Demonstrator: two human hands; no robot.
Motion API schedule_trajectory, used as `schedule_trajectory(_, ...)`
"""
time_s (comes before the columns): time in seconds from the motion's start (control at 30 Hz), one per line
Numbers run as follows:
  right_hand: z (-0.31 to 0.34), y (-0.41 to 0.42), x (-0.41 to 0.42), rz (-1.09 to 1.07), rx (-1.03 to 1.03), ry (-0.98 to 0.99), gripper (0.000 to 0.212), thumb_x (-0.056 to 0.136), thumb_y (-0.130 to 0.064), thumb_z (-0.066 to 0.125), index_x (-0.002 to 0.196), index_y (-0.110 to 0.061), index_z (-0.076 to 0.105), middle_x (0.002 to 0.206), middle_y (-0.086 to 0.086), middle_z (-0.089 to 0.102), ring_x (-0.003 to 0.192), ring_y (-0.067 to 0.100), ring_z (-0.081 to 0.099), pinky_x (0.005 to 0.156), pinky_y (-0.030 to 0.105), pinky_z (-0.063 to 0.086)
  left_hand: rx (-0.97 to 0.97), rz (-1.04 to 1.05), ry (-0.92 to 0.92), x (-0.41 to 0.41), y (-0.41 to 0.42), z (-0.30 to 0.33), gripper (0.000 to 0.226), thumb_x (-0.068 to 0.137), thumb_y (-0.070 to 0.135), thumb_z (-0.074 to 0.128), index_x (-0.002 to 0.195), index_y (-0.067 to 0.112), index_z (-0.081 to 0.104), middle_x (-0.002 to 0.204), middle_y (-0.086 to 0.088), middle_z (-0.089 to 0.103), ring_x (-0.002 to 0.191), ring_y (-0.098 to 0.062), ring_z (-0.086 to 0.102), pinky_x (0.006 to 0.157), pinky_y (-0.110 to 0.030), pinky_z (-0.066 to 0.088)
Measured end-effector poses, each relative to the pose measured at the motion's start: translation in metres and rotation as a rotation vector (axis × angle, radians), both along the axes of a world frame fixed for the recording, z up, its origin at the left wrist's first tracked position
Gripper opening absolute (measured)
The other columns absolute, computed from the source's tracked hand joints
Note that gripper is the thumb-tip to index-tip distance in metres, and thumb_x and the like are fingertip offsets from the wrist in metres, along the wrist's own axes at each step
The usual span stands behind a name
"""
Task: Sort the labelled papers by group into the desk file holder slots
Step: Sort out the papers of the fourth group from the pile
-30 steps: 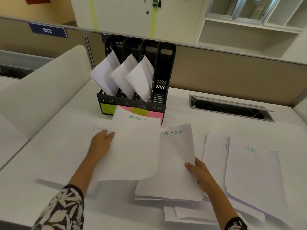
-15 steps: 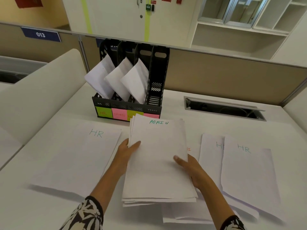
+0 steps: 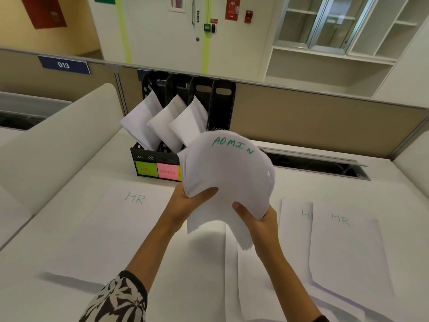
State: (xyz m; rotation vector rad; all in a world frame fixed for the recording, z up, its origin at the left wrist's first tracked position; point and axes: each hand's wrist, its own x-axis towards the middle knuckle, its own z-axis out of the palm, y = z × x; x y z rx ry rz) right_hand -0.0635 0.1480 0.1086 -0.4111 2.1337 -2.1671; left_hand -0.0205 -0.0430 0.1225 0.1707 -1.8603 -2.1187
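A stack of white papers marked ADMIN [image 3: 228, 173] is lifted off the desk and bowed upward, in front of the black file holder [image 3: 162, 156]. My left hand [image 3: 188, 201] grips its lower left edge and my right hand [image 3: 257, 218] grips its lower right edge. The holder's three left slots each hold white sheets [image 3: 162, 126]; the rightmost slot shows no paper. Coloured notes on its front read HR [image 3: 145, 169] and SPORTS [image 3: 167, 173]; the others are hidden by the stack. HR sheets lie flat at left [image 3: 120, 219] and right [image 3: 343, 249].
More white sheets [image 3: 250, 275] lie on the white desk below my hands. A cable slot [image 3: 320, 163] is cut into the desk behind the right papers. A beige partition [image 3: 313, 117] runs along the back, and a padded divider [image 3: 60, 135] stands at left.
The ADMIN sheets were gathered into one stack on the desk, then both hands lifted it and bent it toward the file holder. The view has tilted upward.
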Motion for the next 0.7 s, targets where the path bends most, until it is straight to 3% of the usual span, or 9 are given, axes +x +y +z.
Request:
schedule_trajectory(0.13,-0.018,0.007,-0.001,-0.016,0.047,-0.086,0.037,0.074,-0.025,0.076,0.106,-0.034,0.059,0.102,-0.006,0.07,0.092,0.016,0.068,0.076,0.036,0.06,-0.014,-0.077,-0.121,0.003,-0.005,-0.027,0.049,0.057,0.062,0.076,0.101,0.044,0.066,0.103,0.009,0.072,0.093,-0.011,0.068,0.068,-0.022,0.056)
schedule_trajectory(0.2,-0.022,0.011,-0.005,-0.042,0.099,-0.078,0.029,0.078,-0.022,0.074,0.1,-0.033,0.059,0.099,-0.001,0.07,0.091,0.022,0.067,0.077,0.04,0.06,-0.054,-0.097,-0.208,0.002,-0.005,-0.037,0.049,0.051,0.071,0.074,0.094,0.049,0.067,0.097,0.012,0.072,0.089,-0.009,0.068,0.067,-0.022,0.056)
schedule_trajectory(0.33,-0.015,0.005,-0.014,-0.088,0.127,-0.022,0.016,0.083,-0.019,0.07,0.082,-0.033,0.061,0.078,-0.004,0.069,0.076,0.024,0.068,0.062,0.024,0.059,-0.07,-0.088,-0.266,-0.007,-0.005,-0.038,0.029,0.061,0.057,0.075,0.088,0.053,0.066,0.09,0.017,0.072,0.083,-0.004,0.069,0.066,-0.02,0.055)
schedule_trajectory(0.43,-0.001,0.0,-0.019,-0.13,0.093,0.007,0.014,0.082,-0.023,0.071,0.075,-0.032,0.062,0.07,-0.005,0.068,0.069,0.023,0.067,0.063,0.033,0.06,-0.049,-0.056,-0.206,-0.019,-0.006,-0.028,0.04,0.065,0.054,0.076,0.101,0.042,0.065,0.097,0.012,0.073,0.089,-0.008,0.069,0.067,-0.02,0.056)
schedule_trajectory(0.5,0.003,0.0,-0.021,-0.127,0.044,-0.002,0.008,0.078,-0.03,0.073,0.075,-0.033,0.066,0.066,-0.009,0.069,0.067,0.019,0.069,0.061,0.03,0.06,-0.015,-0.05,-0.148,-0.023,-0.007,-0.023,0.051,0.063,0.056,0.075,0.11,0.038,0.062,0.103,0.01,0.072,0.092,-0.007,0.069,0.068,-0.019,0.056)
schedule_trajectory(0.6,-0.003,0.002,-0.022,-0.13,0.016,-0.01,0.011,0.079,-0.025,0.073,0.079,-0.034,0.067,0.071,-0.014,0.072,0.069,0.017,0.069,0.059,0.023,0.058,0.009,-0.038,-0.151,-0.024,-0.006,-0.029,0.051,0.059,0.059,0.077,0.104,0.036,0.067,0.102,0.006,0.073,0.092,-0.011,0.07,0.068,-0.02,0.056)
schedule_trajectory(0.7,-0.012,0.002,-0.019,-0.118,0.023,-0.044,0.011,0.077,-0.031,0.074,0.074,-0.04,0.07,0.068,-0.014,0.07,0.068,0.019,0.065,0.061,0.03,0.059,0.0,0.009,-0.219,-0.028,0.001,-0.046,0.043,0.063,0.051,0.078,0.1,0.033,0.067,0.096,0.003,0.074,0.091,-0.016,0.07,0.073,-0.029,0.058)
